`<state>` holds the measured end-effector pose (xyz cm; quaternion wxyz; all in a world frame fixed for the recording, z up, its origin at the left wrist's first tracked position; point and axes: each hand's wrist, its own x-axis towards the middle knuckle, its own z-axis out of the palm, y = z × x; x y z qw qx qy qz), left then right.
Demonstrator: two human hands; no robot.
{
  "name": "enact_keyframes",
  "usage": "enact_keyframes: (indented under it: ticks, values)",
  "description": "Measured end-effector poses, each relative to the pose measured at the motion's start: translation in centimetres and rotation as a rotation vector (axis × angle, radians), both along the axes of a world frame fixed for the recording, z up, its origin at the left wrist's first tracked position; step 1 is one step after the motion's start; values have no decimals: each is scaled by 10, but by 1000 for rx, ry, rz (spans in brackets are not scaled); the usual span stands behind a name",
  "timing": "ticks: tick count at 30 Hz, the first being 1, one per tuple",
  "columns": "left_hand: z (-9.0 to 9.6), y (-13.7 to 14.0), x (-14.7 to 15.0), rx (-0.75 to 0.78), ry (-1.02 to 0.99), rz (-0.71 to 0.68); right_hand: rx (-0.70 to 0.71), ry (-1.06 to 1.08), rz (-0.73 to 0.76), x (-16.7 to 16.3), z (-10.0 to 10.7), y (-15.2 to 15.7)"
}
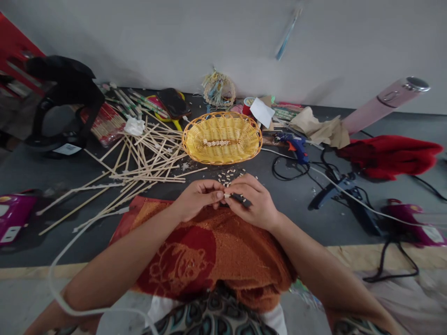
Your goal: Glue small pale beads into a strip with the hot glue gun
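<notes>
My left hand point(200, 199) has its thumb and forefinger pinched at a small pale wooden piece point(227, 195). Facing it, my right hand point(254, 201) is closed round a dark strip point(241, 200) with several similar pale bits on it; the fingers partly cover this strip, so its kind is unclear. The fingertips of both hands meet above an orange-and-red towel point(237, 251). Just beyond them, loose small wooden pieces point(228, 176) are scattered on the dark table. Farther back, a yellow wicker basket point(223, 159) holds a stick with a row of pale pieces point(220, 143) along it.
Thin wooden sticks point(153, 156) lie heaped on the left. At right are a blue glue gun point(296, 145), its cables, a dark clamp-like tool point(331, 188), a red cloth point(391, 156) and a pink flask point(380, 106). A white cable point(66, 246) crosses my left forearm.
</notes>
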<state>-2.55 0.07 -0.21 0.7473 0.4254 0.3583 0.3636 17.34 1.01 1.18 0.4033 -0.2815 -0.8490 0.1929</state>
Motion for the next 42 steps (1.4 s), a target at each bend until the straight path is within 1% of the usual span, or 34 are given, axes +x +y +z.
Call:
enact_keyframes:
  ticks: [2, 5, 9, 15, 23, 33, 42]
  values:
    - [0, 1, 0, 3, 8, -8, 63, -52, -18, 1, 0, 2]
    - [0, 1, -2, 14, 26, -59, 91, -106, -11, 0, -1, 3]
    - [1, 1, -3, 7, 28, -70, 59, -99, 41, 0, -2, 2]
    - [1, 0, -4, -20, 12, -61, -15, -71, 47, 1, -1, 2]
    - [-2, 0, -3, 6, 98, -61, -15, -69, 64, 0, -2, 1]
    - [-2, -1, -3, 19, 109, -45, -12, -68, 69, 0, -4, 0]
    - [-3, 0, -4, 0, 48, -58, -56, -68, 59, 2, -4, 0]
